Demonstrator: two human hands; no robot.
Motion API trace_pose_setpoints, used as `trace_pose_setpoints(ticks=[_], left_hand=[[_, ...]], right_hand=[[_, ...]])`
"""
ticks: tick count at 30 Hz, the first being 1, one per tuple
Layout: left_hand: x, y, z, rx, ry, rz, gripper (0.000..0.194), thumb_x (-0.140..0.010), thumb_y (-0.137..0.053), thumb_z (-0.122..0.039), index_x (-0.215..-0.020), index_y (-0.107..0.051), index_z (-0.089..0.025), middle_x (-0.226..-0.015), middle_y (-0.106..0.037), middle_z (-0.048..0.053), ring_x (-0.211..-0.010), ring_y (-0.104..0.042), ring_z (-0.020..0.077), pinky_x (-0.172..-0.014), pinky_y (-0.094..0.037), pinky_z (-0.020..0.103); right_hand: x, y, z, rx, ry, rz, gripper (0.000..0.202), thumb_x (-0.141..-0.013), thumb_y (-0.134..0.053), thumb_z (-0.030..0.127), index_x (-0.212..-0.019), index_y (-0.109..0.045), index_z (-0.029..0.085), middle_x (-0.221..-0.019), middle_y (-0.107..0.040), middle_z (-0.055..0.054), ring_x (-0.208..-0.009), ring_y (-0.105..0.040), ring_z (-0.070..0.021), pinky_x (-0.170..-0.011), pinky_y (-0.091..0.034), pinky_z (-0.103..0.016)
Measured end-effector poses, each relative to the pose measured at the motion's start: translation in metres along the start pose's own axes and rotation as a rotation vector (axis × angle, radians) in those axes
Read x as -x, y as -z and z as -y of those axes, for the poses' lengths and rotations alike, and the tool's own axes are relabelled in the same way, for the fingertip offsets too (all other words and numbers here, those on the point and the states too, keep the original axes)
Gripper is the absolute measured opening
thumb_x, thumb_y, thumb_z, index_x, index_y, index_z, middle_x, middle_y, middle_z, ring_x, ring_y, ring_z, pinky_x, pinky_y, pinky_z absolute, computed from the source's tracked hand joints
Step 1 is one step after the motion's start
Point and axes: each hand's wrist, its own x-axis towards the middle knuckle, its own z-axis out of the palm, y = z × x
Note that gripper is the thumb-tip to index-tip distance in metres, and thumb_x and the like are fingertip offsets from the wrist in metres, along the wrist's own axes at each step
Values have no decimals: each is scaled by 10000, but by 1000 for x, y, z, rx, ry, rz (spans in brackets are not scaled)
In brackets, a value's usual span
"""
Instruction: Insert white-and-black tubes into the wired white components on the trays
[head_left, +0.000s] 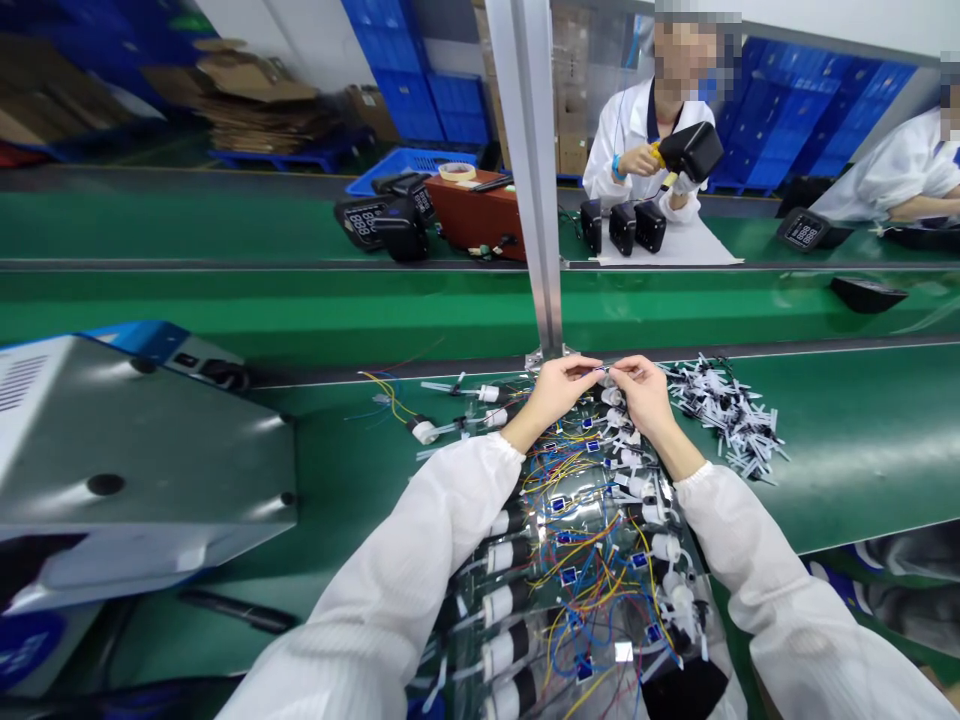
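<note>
Pinching a small white part btwn both hands at the far edge of the green bench: left hand and right hand fingers closed on it. Done, by the look: a few wired pcs set aside on the left. Left: big tangle of wired units under the wrists, plus white clip pile on the right. Prob early-mid batch.

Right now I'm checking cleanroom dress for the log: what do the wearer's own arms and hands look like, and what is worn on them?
Both arms are covered by long, loose white fabric sleeves with gathered elastic cuffs at the wrists. The left hand and right hand are bare: no gloves, and no rings, watch or wrist strap show. The sleeves are plain, with no markings or logos visible.
</note>
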Motion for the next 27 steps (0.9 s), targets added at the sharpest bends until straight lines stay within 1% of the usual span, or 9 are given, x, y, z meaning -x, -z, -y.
trace_pose_setpoints(ticks=[4, 7, 13, 17, 20, 22, 24, 27], left_hand=[[0, 0, 2, -39, -31, 17, 299, -821, -819, -402, -1019, -818, -177, -1040, -794, 119, -943, -743, 246, -877, -592, 390], [0, 0, 2, -132, -105, 8, 250, -857, -791, -388, -1013, -828, -197, -1018, -794, 111, -932, -733, 240, -873, -579, 388], [2, 0, -11, -304, -253, 11, 200, -916, -742, -349, -1032, -832, -213, -1006, -797, 106, -923, -733, 236, -878, -577, 397], [2, 5, -16, -415, -368, 58, 176, -934, -720, -305, -1040, -831, -219, -1005, -799, 104, -922, -738, 233, -890, -583, 405], [1, 9, -15, -434, -400, 122, 167, -940, -712, -286, -1037, -833, -223, -1006, -797, 109, -922, -738, 241, -880, -583, 417], [1, 11, -13, -425, -412, 143, 162, -940, -711, -278, -1029, -834, -221, -1004, -798, 113, -921, -739, 246, -871, -583, 421], [2, 10, -12, -415, -435, 132, 165, -942, -709, -272, -1036, -833, -214, -1006, -800, 115, -923, -741, 243, -868, -586, 414], [3, 7, -12, -405, -455, 66, 176, -950, -702, -275, -1054, -828, -210, -1022, -800, 112, -941, -746, 233, -891, -586, 402]], right_hand=[[0, 0, -1, 14, -7, -6, 195, -739, -856, 352, -824, -729, 230, -780, -713, -2, -691, -635, -132, -703, -517, -267], [-1, 0, -2, 3, -10, -25, 198, -731, -858, 347, -795, -717, 225, -745, -707, 4, -660, -624, -126, -675, -511, -261], [-1, 1, -4, -52, -41, -30, 210, -697, -886, 308, -758, -707, 217, -721, -711, 4, -638, -630, -121, -654, -512, -258], [0, 2, -4, -31, -40, -19, 199, -680, -893, 296, -739, -719, 217, -737, -726, -3, -668, -656, -135, -677, -530, -272], [1, 3, -4, -10, -20, 19, 173, -687, -890, 281, -744, -739, 220, -739, -724, 2, -680, -658, -136, -688, -531, -273], [1, 4, -3, 10, -11, 39, 161, -699, -884, 283, -752, -745, 222, -740, -722, 3, -678, -651, -133, -684, -526, -268], [1, 3, -2, 26, -16, 53, 160, -711, -877, 295, -761, -743, 223, -743, -720, 2, -671, -642, -130, -673, -521, -263], [0, 3, -2, -12, -33, 48, 165, -723, -865, 305, -791, -735, 230, -762, -714, 4, -679, -635, -127, -681, -524, -259]])
